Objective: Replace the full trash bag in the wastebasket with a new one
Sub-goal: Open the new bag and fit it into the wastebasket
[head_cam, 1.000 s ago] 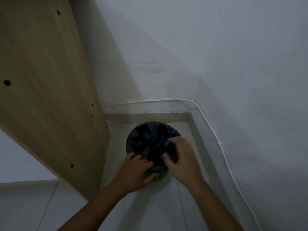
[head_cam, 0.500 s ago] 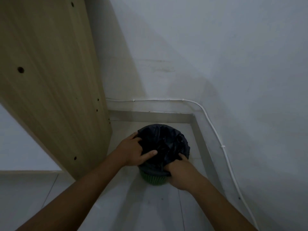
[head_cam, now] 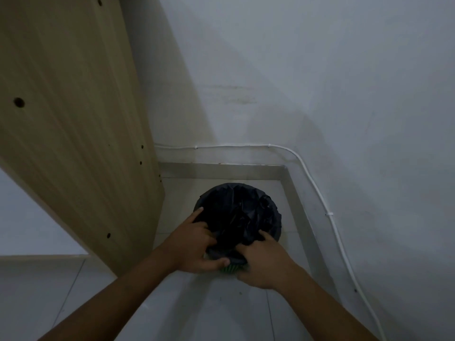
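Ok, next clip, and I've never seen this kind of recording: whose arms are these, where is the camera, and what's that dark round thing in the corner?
There is no machine here. A person wears one wide camera on the head, looking down at their own bare arms. The dark round thing is a black trash bag lining a small green wastebasket, which stands on the tiled floor in a corner beside a wooden panel. A white cable runs along the wall. The left hand and right hand both grip the bag's near edge at the rim, fingers curled into the plastic. The bag sits in the basket, not lifted out.
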